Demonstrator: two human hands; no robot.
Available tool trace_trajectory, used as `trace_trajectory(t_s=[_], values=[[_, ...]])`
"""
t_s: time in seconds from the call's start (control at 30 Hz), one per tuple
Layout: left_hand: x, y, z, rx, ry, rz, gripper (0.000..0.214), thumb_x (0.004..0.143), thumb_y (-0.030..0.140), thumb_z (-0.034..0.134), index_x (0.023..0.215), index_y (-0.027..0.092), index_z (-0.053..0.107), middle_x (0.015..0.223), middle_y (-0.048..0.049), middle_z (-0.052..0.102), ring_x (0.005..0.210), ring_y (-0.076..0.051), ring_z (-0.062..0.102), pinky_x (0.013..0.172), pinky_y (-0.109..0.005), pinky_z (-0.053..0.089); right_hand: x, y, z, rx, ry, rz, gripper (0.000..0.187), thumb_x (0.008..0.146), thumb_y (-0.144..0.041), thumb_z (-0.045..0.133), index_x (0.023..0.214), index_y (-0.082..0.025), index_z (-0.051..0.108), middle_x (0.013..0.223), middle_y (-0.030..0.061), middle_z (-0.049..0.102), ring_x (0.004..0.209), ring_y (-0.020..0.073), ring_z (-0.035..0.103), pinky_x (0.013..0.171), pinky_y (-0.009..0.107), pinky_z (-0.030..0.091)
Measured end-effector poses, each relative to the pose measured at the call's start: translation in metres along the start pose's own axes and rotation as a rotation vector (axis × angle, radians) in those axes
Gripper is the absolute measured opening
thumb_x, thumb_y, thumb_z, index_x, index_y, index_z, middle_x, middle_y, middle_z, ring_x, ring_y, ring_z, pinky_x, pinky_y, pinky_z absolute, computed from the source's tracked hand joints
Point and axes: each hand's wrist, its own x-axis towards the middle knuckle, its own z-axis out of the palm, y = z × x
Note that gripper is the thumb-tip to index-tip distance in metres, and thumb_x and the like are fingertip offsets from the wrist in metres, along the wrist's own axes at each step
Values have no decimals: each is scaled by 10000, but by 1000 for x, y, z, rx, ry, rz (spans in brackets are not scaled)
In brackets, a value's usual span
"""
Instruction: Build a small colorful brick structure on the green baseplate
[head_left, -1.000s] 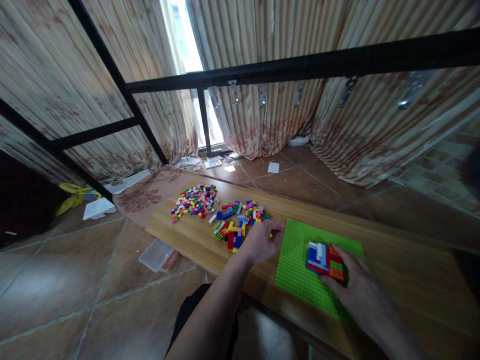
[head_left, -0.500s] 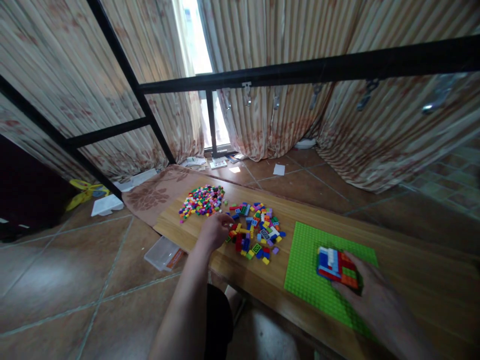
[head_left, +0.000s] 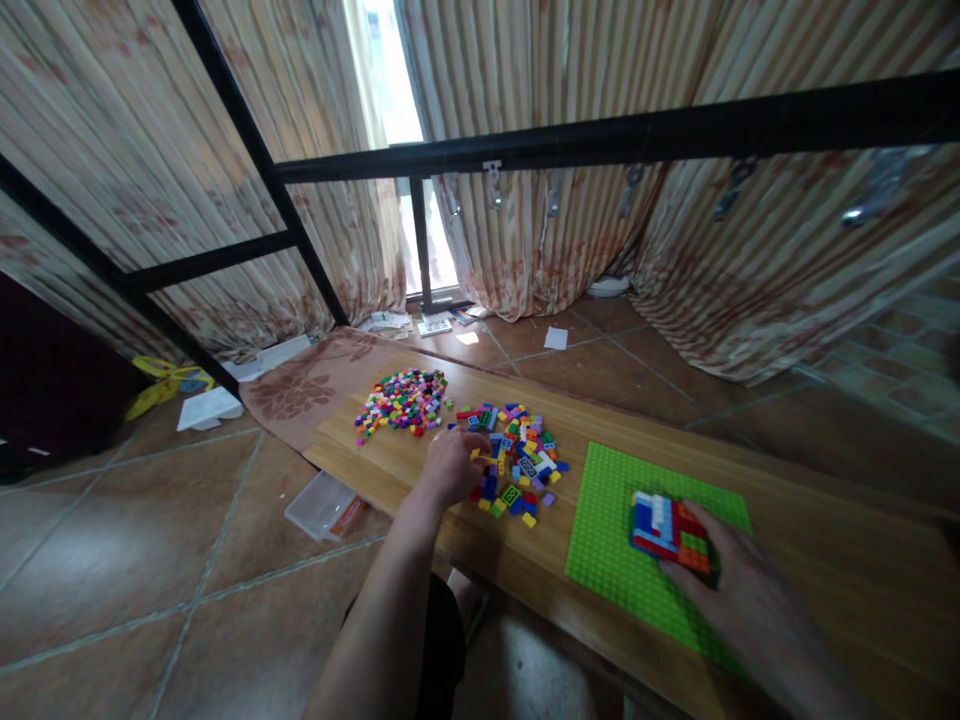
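Observation:
My left hand (head_left: 450, 467) rests on the left side of a loose pile of coloured bricks (head_left: 517, 462) on the wooden board (head_left: 810, 560). Its fingers are curled down onto the bricks; what they grip is hidden. My right hand (head_left: 739, 590) lies on the green baseplate (head_left: 607, 540), with its fingers against the near right side of a small build of blue, white, red, orange and green bricks (head_left: 664, 527) that stands on the plate.
A second heap of tiny mixed-colour bricks (head_left: 401, 398) lies at the board's far left. A clear plastic box (head_left: 322, 505) sits on the tiled floor below. A black metal frame (head_left: 600, 130) crosses above, with curtains behind it.
My left hand went from beside the baseplate to the far left of the brick pile, then came back a little to the right onto the bricks. My right hand stays at the build.

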Motion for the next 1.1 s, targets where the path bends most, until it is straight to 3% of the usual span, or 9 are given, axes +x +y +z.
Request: trace_trajectory(t_s=[0.17,0.4,0.6,0.67,0.77,0.93,1.0,1.1], values=[[-1,15,3,71,-50,50,210,718,257,669,913,260,747,1055,-56,668,984,-255,591,879,-373,439,0,-7,-5,2,-11,21,621,821,-476,490,1363,-174,450,1233,147,596,1080,331,590,917,491,486],[-4,24,11,200,-33,59,165,748,292,638,888,241,710,1002,-71,654,1006,-279,560,851,-401,406,0,-8,-5,22,-25,22,617,822,-434,503,1376,-172,429,1263,146,581,1095,321,583,941,484,475],[-2,27,12,160,-20,100,126,762,215,606,836,234,706,995,-71,654,1005,-278,557,880,-427,389,0,-11,-7,34,-7,3,608,822,-414,513,1377,-180,429,1253,146,590,1119,326,574,946,495,468],[-2,28,7,39,-5,156,153,745,169,614,856,228,702,1020,-67,655,1019,-265,555,905,-413,393,-1,-13,-8,42,12,3,607,818,-401,521,1380,-189,429,1254,139,593,1124,322,575,953,495,463],[-3,31,-1,-311,-27,266,134,767,165,614,884,198,671,1008,-57,654,970,-209,573,886,-342,430,0,-17,-8,53,28,7,592,818,-372,527,1375,-194,437,1260,133,591,1132,318,571,966,495,453],[-8,46,0,-1001,-362,277,215,811,324,656,927,151,606,828,-34,644,760,-147,609,734,-282,483,0,-25,-11,87,32,39,590,803,-343,566,1363,-200,447,1290,127,566,1166,320,547,987,500,441],[-10,55,6,-1135,-450,263,256,789,346,693,929,148,612,822,-32,645,744,-139,608,730,-280,480,-1,-30,-14,106,53,46,614,798,-349,585,1376,-207,435,1322,129,539,1197,326,524,1002,511,429],[-14,72,16,-1163,-472,242,273,764,360,724,922,151,646,830,-24,648,754,-122,582,737,-259,453,-1,-36,-20,149,112,51,605,802,-371,599,1373,-237,447,1331,123,528,1226,325,501,1020,536,407]])
